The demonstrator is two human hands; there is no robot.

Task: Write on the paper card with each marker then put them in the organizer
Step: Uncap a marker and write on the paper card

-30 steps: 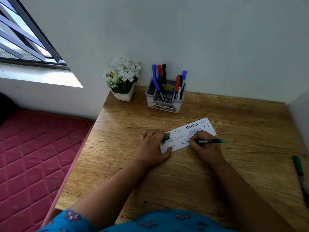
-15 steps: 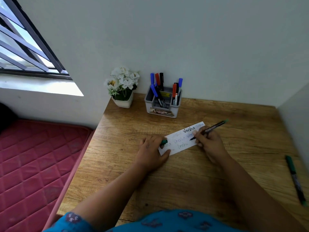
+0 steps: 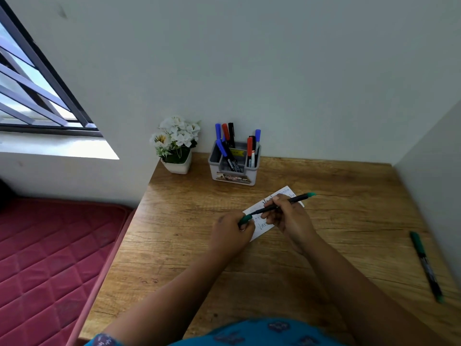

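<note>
The right hand (image 3: 290,219) pinches a thin black marker (image 3: 282,204) near its middle, the fingers curled round the barrel. The marker is above the card (image 3: 262,227), with its long axis going from lower left to upper right: the green back end (image 3: 310,195) points up and to the right, and the writing end points down to the left, toward the cap (image 3: 245,219). The left hand (image 3: 232,233) holds this green cap between curled fingers, and the marker's tip is just at the cap's mouth; I cannot tell if they touch. The card is a white paper rectangle with handwritten words, flat on the wooden desk (image 3: 189,245), partly under both hands. A second marker (image 3: 425,264), black with green ends, lies alone near the right edge of the desk. The organizer (image 3: 234,174), a grey plastic box with compartments, stands at the wall and holds blue, red and black markers upright or leaning.
</note>
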